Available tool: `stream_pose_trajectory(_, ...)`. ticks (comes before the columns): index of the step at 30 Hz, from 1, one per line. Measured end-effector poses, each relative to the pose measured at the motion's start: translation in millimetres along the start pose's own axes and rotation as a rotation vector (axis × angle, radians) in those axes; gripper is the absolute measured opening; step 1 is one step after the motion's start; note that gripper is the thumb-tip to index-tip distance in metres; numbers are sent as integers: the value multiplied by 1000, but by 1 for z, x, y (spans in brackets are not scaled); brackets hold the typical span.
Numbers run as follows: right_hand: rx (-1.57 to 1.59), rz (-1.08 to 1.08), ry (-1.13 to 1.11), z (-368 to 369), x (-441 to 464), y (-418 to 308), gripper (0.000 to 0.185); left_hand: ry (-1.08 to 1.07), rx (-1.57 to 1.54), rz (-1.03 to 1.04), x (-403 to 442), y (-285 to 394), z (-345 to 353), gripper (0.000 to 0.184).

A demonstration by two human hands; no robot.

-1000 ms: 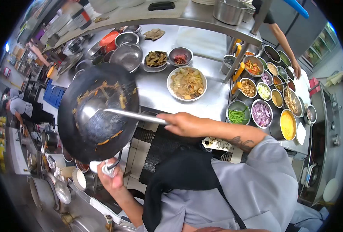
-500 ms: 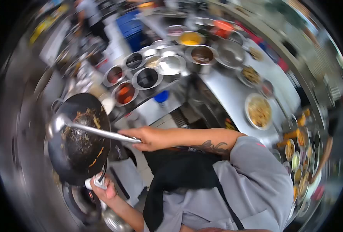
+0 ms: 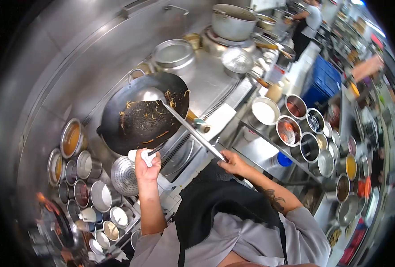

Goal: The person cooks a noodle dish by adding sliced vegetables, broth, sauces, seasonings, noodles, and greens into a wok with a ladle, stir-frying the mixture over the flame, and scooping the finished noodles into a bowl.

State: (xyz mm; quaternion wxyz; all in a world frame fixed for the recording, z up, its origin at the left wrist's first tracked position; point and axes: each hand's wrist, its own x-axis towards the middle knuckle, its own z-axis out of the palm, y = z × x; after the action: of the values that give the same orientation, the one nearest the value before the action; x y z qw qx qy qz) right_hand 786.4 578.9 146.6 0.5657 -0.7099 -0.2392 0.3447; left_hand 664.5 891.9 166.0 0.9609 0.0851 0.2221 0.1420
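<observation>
A dark wok [image 3: 112, 116] stands at the steel range, its inside coated with oily residue and scattered noodle scraps [image 3: 173, 103]. My left hand [image 3: 146, 171] is closed around the wok's handle, with a folded white cloth [image 3: 147, 158] between palm and metal. In my right hand [image 3: 234, 163] is the end of a long-handled steel ladle [image 3: 193, 130], the fingers wrapped round it. The ladle's bowl hangs over the far part of the wok; whether it touches the wok I cannot tell.
A perforated strainer [image 3: 124, 175] and several seasoning pots [image 3: 101, 196] stand on the left. Behind the wok are a lidded pot [image 3: 174, 55] and a large stockpot [image 3: 234, 23]. Several sauce containers [image 3: 289, 130] line the right counter. Another person [image 3: 312, 22] stands farther back.
My view has swung left toward the range, so the wok appears farther right and the food plates have left view. Both hands keep their holds on the wok handle and ladle.
</observation>
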Motion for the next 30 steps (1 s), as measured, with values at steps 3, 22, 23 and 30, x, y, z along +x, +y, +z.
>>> stream_pose_trajectory(3,30,62,-114,-3,56,2,23,-11,-47,52,38,20,-27,5)
stream_pose_trajectory(22,-706,-291,-165,-16,578,-117,15,760,-42,519,127,14,-60,26)
stream_pose_trajectory(23,-797,-304,-169,-2,598,-122,12,819,49,514,107,5,-48,29)
stream_pose_trajectory(30,255,272,-394,52,655,-177,9,941,303,406,-20,-65,-111,27)
